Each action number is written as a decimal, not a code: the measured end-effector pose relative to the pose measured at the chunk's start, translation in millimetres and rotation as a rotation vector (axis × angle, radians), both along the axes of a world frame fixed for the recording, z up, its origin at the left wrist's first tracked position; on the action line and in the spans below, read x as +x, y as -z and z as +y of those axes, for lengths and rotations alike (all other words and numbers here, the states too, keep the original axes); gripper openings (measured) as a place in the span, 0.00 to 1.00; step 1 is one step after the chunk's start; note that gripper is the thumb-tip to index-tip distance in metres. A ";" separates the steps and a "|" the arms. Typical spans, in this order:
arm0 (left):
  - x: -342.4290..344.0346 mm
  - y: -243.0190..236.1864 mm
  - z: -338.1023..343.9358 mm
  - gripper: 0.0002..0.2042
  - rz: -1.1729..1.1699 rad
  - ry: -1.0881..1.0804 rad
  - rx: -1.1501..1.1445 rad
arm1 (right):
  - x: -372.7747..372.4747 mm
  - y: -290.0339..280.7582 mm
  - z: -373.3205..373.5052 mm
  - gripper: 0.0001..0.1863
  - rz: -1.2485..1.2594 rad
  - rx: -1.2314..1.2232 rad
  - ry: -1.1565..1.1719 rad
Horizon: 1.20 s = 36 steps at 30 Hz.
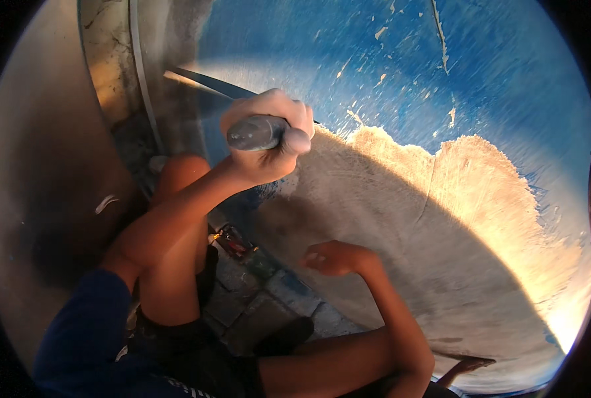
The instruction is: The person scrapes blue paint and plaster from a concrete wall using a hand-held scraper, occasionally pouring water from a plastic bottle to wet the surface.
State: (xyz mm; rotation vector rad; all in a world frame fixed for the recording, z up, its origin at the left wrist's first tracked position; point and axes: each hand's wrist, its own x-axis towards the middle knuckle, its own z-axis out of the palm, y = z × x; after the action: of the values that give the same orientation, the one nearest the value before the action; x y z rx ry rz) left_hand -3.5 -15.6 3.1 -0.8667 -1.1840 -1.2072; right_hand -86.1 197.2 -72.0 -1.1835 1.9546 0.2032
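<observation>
My left hand (265, 136) is closed around the grey rounded handle of a plastering trowel (212, 83). The trowel's long thin blade lies nearly edge-on to the wall, at the upper border of a grey-beige plaster coat (368, 192). Above that ragged border the wall (401, 86) is blue and scratched, with pale chips. Lower down, my right hand (338, 257) hovers in front of the plaster with its fingers curled in. No object shows in it, and part of the fingers is turned from view. My right elbow is bent beside my thigh.
Paving blocks (239, 298) lie between my legs. A small dark object with reddish and orange glints (234, 242) sits there near the wall's foot. At lower right another person's hand (471, 366) holds a flat tool to the wall. A smooth brownish surface (40, 166) curves up on the left.
</observation>
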 end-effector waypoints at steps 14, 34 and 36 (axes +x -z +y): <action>6.1 -10.3 -1.4 0.14 0.125 0.105 0.018 | -16.0 25.6 10.6 0.30 -0.067 -0.048 -0.043; 6.9 -4.8 -0.1 0.12 0.032 0.205 0.046 | -6.9 16.1 6.3 0.22 -0.025 -0.039 0.001; -2.6 6.3 -4.2 0.13 -0.071 -0.061 -0.019 | -7.0 12.7 4.7 0.26 -0.028 -0.010 -0.001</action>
State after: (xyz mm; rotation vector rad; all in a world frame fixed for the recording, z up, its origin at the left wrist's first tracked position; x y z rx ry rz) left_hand -6.2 -19.8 -3.2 -0.8014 -1.2724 -1.1870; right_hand -93.1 201.9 -84.7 -1.1872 1.9327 0.1764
